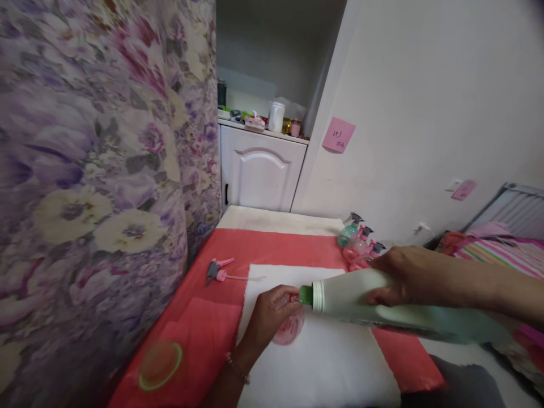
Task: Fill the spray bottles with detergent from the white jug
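Note:
My right hand [403,275] is wrapped round a large pale-green bottle [361,297], held tipped on its side with its green spout [306,295] pointing left. My left hand [267,317] grips a small clear pink bottle [291,328], upright on a white cloth [323,362], with its mouth right under the spout. A loose pink and grey spray-trigger top [219,271] with its dip tube lies on the red cover [204,334] to the left.
Three small spray bottles [359,241] stand by the wall at the far right of the red cover. A round green lid [160,365] lies near the front left. A flowered curtain [93,187] hangs at left; a white cabinet [259,170] stands behind. Striped bedding [501,249] lies right.

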Available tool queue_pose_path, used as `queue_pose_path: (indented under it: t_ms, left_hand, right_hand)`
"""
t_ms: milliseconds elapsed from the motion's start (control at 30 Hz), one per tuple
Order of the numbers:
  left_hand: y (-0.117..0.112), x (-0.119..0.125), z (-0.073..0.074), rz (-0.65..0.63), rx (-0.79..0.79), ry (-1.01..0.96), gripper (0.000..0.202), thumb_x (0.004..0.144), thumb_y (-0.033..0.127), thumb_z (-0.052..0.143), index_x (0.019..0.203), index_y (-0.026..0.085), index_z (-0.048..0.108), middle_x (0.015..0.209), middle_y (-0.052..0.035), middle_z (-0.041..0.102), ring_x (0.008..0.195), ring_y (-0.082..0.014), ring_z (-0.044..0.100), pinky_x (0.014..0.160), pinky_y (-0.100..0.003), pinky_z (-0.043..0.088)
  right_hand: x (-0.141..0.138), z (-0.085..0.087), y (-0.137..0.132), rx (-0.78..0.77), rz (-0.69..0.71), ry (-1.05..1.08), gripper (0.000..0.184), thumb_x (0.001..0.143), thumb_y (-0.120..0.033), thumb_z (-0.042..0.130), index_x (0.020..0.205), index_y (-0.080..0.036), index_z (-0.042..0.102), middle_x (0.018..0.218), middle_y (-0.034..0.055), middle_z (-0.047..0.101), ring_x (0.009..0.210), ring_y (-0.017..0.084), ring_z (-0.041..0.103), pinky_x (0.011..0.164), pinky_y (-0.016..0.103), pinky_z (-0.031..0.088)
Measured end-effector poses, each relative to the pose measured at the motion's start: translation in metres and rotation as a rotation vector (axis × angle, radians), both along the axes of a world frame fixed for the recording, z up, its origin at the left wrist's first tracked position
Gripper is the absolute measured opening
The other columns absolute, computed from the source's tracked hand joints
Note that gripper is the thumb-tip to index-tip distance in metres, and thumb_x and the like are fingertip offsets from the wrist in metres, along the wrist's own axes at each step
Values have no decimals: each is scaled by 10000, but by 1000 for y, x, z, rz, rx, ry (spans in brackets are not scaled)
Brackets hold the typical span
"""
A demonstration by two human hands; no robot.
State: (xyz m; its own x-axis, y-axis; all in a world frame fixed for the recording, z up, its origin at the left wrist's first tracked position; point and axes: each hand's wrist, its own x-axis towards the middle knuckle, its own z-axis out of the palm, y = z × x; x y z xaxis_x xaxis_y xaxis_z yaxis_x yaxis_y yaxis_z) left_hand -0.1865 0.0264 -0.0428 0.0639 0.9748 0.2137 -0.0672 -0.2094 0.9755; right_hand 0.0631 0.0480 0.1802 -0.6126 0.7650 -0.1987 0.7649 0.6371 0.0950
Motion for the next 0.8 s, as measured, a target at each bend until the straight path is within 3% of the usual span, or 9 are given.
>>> queue_pose_path:
  t_ms: [800]
  left_hand:
    - [-2, 0, 6, 25, -12, 0, 172, 730, 210, 720, 893, 169, 756, 919, -56, 777, 913, -220, 698, 833, -284, 497]
  right_hand:
    - [-1, -1, 5, 35, -27, -28, 453, 814, -652, 571, 772, -202, 607, 673, 51, 677, 596, 230, 655, 519, 296, 387]
